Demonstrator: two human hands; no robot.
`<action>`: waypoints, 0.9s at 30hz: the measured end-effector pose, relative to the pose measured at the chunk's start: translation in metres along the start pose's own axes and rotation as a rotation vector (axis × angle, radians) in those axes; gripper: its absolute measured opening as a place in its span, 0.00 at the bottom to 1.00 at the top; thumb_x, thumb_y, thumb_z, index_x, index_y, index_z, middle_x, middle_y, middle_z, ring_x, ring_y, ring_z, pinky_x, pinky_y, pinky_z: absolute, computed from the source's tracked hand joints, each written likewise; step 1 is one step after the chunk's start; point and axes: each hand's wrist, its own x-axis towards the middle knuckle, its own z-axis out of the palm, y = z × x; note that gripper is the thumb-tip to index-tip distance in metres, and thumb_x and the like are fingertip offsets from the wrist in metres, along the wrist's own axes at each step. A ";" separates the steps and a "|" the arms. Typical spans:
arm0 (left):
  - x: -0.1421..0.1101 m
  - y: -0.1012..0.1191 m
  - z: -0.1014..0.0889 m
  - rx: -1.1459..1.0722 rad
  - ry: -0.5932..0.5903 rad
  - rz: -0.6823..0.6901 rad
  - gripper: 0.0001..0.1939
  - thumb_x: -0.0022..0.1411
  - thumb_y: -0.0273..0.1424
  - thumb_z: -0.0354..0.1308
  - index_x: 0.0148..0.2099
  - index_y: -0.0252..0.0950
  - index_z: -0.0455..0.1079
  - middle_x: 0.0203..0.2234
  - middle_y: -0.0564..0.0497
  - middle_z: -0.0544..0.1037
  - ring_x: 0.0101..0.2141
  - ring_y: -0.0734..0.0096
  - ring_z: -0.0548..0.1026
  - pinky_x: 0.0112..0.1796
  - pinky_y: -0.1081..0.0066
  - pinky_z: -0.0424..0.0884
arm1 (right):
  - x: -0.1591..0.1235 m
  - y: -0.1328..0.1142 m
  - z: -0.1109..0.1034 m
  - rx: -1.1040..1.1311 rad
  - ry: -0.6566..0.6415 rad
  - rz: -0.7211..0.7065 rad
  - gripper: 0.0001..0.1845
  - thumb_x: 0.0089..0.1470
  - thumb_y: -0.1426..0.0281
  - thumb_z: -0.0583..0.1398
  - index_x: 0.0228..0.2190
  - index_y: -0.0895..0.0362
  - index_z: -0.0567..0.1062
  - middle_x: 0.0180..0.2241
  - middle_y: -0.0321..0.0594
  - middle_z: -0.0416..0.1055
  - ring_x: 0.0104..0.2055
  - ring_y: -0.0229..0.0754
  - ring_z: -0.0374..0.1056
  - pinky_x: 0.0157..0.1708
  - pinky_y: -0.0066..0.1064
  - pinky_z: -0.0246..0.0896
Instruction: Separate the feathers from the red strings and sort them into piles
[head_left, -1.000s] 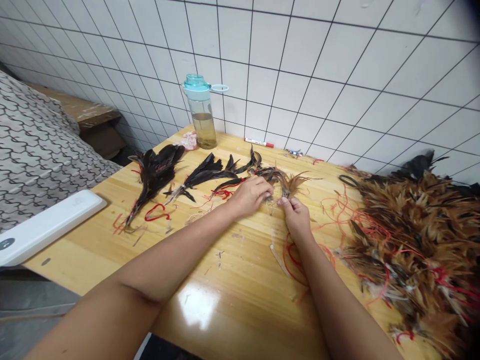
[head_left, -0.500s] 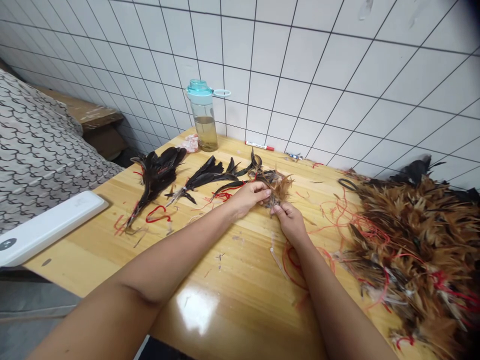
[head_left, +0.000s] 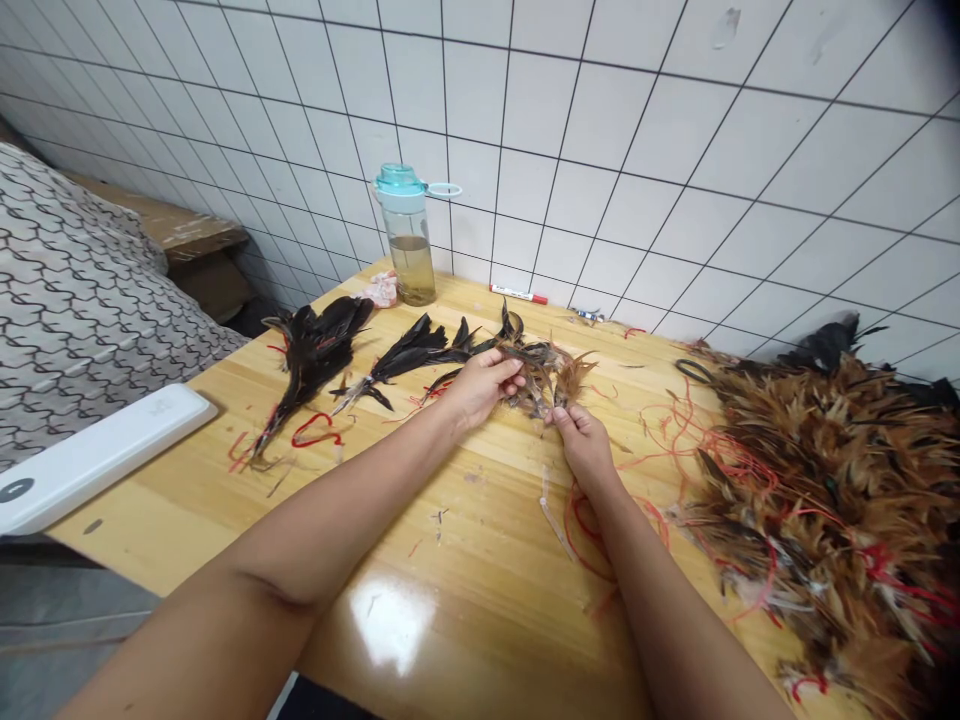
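Bunching seems to be in hand: brown feathers (head_left: 574, 378) are pinched at the base by the right hand (head_left: 584, 441), darker feathers (head_left: 529, 352) seemingly by the left hand (head_left: 484, 388), mid-counter (head_left: 487, 530), left of the feather pile (head_left: 847, 450). Next, a light grip is called for.

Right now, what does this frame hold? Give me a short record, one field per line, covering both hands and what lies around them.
left hand: at dark feathers, exact grip unclear
right hand: pinching the base of a brown feather tuft
left side: black feather bundle, long white device
far edge: part-filled bottle, upright; red-capped marker, lying flat
right side: feather pile, mostly brown
surface: wooden table
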 end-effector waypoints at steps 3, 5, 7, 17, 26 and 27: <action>0.003 0.008 -0.006 -0.018 0.017 0.053 0.11 0.50 0.29 0.65 0.29 0.32 0.65 0.21 0.56 0.69 0.23 0.82 0.69 0.23 0.81 0.60 | 0.000 -0.002 0.000 0.031 0.019 0.031 0.17 0.52 0.57 0.54 0.23 0.55 0.73 0.26 0.37 0.72 0.33 0.43 0.67 0.39 0.34 0.59; 0.007 0.014 -0.013 0.002 0.075 0.124 0.11 0.52 0.31 0.65 0.30 0.32 0.66 0.22 0.56 0.69 0.22 0.84 0.68 0.23 0.81 0.60 | 0.000 -0.002 -0.001 0.052 0.034 0.058 0.17 0.52 0.56 0.55 0.23 0.55 0.73 0.26 0.37 0.72 0.33 0.43 0.67 0.39 0.34 0.60; 0.011 0.020 -0.019 0.035 0.160 0.222 0.11 0.53 0.32 0.64 0.30 0.31 0.67 0.25 0.54 0.71 0.22 0.85 0.67 0.23 0.82 0.60 | 0.000 -0.002 -0.001 0.074 0.055 0.082 0.17 0.51 0.55 0.55 0.23 0.55 0.72 0.26 0.38 0.72 0.33 0.44 0.67 0.38 0.34 0.60; 0.005 0.018 -0.017 0.095 -0.074 -0.085 0.12 0.49 0.30 0.68 0.29 0.29 0.68 0.22 0.52 0.71 0.20 0.82 0.68 0.20 0.81 0.59 | 0.000 -0.003 -0.003 0.099 0.061 0.077 0.18 0.51 0.54 0.56 0.23 0.55 0.72 0.25 0.37 0.72 0.33 0.43 0.67 0.38 0.33 0.61; -0.004 0.017 -0.002 -0.105 -0.235 -0.223 0.14 0.46 0.26 0.70 0.34 0.26 0.71 0.22 0.54 0.70 0.20 0.86 0.66 0.22 0.82 0.61 | -0.001 -0.003 -0.001 -0.032 -0.033 -0.024 0.18 0.52 0.56 0.54 0.22 0.55 0.73 0.23 0.38 0.70 0.29 0.42 0.64 0.33 0.31 0.58; -0.005 0.017 -0.002 -0.115 -0.238 -0.210 0.14 0.45 0.27 0.71 0.33 0.27 0.70 0.21 0.55 0.69 0.19 0.85 0.66 0.21 0.82 0.60 | -0.001 -0.002 -0.001 -0.056 -0.044 -0.043 0.18 0.52 0.57 0.54 0.22 0.55 0.73 0.23 0.38 0.70 0.29 0.42 0.64 0.33 0.31 0.58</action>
